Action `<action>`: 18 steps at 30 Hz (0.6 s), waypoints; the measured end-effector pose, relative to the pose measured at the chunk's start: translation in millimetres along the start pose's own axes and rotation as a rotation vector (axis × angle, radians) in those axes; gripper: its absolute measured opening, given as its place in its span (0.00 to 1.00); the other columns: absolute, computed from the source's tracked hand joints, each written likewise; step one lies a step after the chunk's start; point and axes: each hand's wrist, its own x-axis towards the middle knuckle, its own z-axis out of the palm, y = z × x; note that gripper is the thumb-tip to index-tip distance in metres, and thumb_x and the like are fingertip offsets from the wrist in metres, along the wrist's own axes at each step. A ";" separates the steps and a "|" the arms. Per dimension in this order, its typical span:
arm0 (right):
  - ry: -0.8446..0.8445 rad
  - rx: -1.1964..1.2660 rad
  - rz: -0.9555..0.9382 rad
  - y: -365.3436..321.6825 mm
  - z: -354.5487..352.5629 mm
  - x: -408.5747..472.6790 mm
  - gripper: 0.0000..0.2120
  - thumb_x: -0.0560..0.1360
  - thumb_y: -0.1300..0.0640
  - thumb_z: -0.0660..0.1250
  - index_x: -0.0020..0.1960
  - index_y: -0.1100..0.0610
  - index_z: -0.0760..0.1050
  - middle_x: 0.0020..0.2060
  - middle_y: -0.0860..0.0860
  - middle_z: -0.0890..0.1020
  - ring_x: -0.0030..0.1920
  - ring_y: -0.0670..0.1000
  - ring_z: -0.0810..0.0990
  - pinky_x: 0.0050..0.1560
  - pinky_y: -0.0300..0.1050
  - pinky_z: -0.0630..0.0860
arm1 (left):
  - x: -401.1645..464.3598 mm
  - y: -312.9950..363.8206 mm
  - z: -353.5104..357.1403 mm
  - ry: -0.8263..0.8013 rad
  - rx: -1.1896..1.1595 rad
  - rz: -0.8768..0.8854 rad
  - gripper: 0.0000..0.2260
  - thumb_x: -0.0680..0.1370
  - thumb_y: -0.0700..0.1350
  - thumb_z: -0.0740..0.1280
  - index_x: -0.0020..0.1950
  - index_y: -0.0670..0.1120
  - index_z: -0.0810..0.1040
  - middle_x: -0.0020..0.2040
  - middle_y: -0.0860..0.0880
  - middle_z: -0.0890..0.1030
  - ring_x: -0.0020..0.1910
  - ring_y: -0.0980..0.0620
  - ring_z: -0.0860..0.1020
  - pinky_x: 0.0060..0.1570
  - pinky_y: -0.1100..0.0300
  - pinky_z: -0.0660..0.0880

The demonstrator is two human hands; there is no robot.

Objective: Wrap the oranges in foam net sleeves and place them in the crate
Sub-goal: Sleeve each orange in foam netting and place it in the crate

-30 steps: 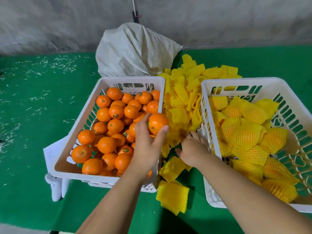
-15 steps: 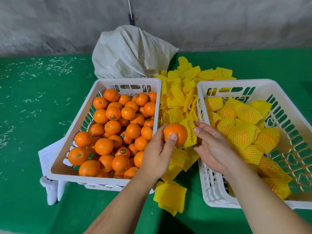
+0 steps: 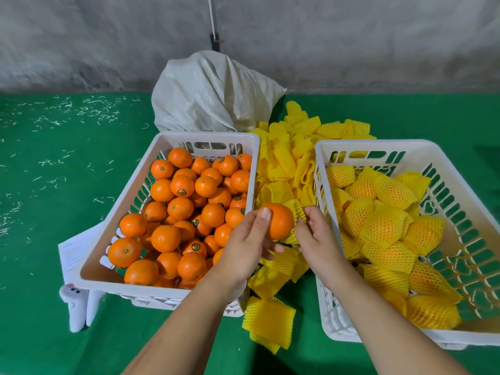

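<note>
Gripping a bare orange (image 3: 280, 221) between thumb and curled fingers, the left hand (image 3: 247, 249) holds it up over the gap between the two white crates. The right hand (image 3: 316, 236) pinches a yellow foam net sleeve (image 3: 297, 212) against the orange's right side; the sleeve's open end touches the fruit and covers only its far edge, while most of the peel shows bare. Beneath and beyond both hands lies a loose pile of yellow sleeves (image 3: 289, 163) on the green table (image 3: 54, 163), running between the crates, with one flat sleeve (image 3: 270, 322) lying nearer the person. The left crate (image 3: 167, 139) holds a heap of unwrapped oranges (image 3: 186, 212), several bearing small round stickers. The right crate (image 3: 378, 146) holds oranges already wrapped in yellow netting (image 3: 384, 228), piled toward its near and middle part. Behind the left crate, a white woven sack (image 3: 211, 96) slumps against the grey wall. White sheets of paper (image 3: 71, 253) stick out from under the left crate's near left corner.
</note>
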 end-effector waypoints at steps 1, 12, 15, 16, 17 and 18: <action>0.023 0.008 -0.015 0.0 1.0 -0.4 0.03 0.78 0.44 0.61 0.52 0.37 0.71 0.40 0.42 0.79 0.39 0.42 0.79 0.38 0.48 0.81 | 2.6 4.4 -3.9 -0.043 -0.008 -0.040 0.30 0.78 0.73 0.61 0.69 0.52 0.75 0.51 0.44 0.87 0.47 0.45 0.86 0.43 0.56 0.82; 0.099 -0.152 0.011 0.2 6.8 2.4 0.10 0.79 0.47 0.71 0.51 0.51 0.72 0.39 0.47 0.76 0.41 0.47 0.75 0.43 0.47 0.74 | -6.1 8.1 -10.3 -0.259 0.145 -0.091 0.29 0.75 0.75 0.60 0.61 0.58 0.85 0.60 0.45 0.84 0.60 0.46 0.83 0.64 0.46 0.78; 0.080 -0.128 0.037 1.4 6.0 2.9 0.08 0.80 0.52 0.71 0.55 0.51 0.74 0.46 0.50 0.81 0.49 0.53 0.81 0.49 0.53 0.79 | -9.8 4.6 -1.9 -0.119 0.098 0.027 0.25 0.81 0.65 0.61 0.60 0.47 0.85 0.57 0.43 0.85 0.58 0.45 0.83 0.60 0.50 0.80; 0.082 -0.129 0.031 2.3 5.3 2.1 0.08 0.80 0.56 0.72 0.56 0.49 0.74 0.48 0.49 0.81 0.51 0.52 0.81 0.50 0.51 0.79 | -10.3 3.5 0.9 -0.060 0.107 0.082 0.23 0.81 0.63 0.62 0.59 0.46 0.85 0.54 0.45 0.86 0.54 0.49 0.83 0.55 0.56 0.80; 0.085 -0.121 0.023 2.6 4.8 1.3 0.11 0.79 0.59 0.72 0.56 0.47 0.74 0.50 0.48 0.81 0.53 0.51 0.81 0.51 0.49 0.78 | -10.5 1.9 2.9 -0.004 0.118 0.130 0.22 0.80 0.62 0.64 0.59 0.47 0.85 0.53 0.48 0.86 0.52 0.53 0.83 0.52 0.60 0.79; 0.089 -0.110 0.018 2.0 4.3 0.5 0.13 0.79 0.60 0.71 0.56 0.46 0.74 0.51 0.46 0.81 0.55 0.49 0.81 0.52 0.47 0.78 | -10.7 0.5 4.5 0.047 0.117 0.164 0.21 0.79 0.63 0.66 0.58 0.48 0.84 0.52 0.50 0.86 0.51 0.55 0.83 0.50 0.62 0.78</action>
